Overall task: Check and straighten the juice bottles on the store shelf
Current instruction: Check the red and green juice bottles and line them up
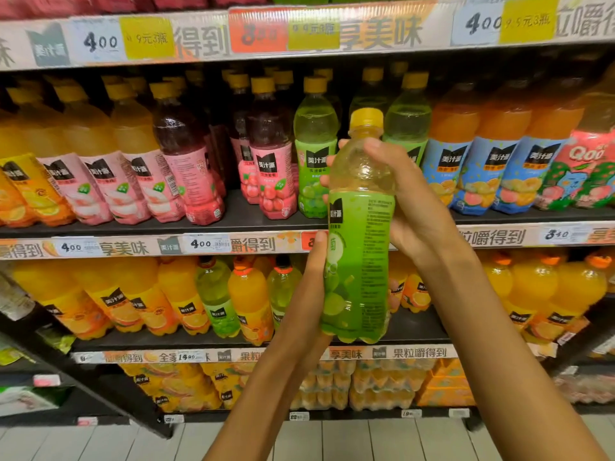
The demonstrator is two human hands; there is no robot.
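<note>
I see the green bottle (pixel 359 227) held upright in front of the shelf (pixel 266 224), clear of the rows, with its yellow cap (pixel 366 116) at the top and the printed back of its green label turned toward the camera. The clear upper part shows pale liquid.

Grip state, right hand (pixel 412 201): the fingers are curled round the bottle's upper body just below the neck, the thumb lying across the near side and the fingertips showing past the bottle's far left edge. Grip state, left hand (pixel 309 294): it holds the lower half of the bottle from the left, thumb pointing up along the label; the other fingers are hidden behind the bottle.

Relative to the held bottle: directly behind its neck stand two more green bottles (pixel 315 151) on the shelf. To the left of those are dark red bottles (pixel 273 154) with pink labels, then pale yellow bottles (pixel 133 161) leaning left. To the right stand orange bottles (pixel 492 151) with blue labels. Below and behind the bottle's base, a lower shelf carries large orange bottles (pixel 249 297). Price tags (pixel 201 243) run along the shelf edge to the left of the bottle's middle.
</note>
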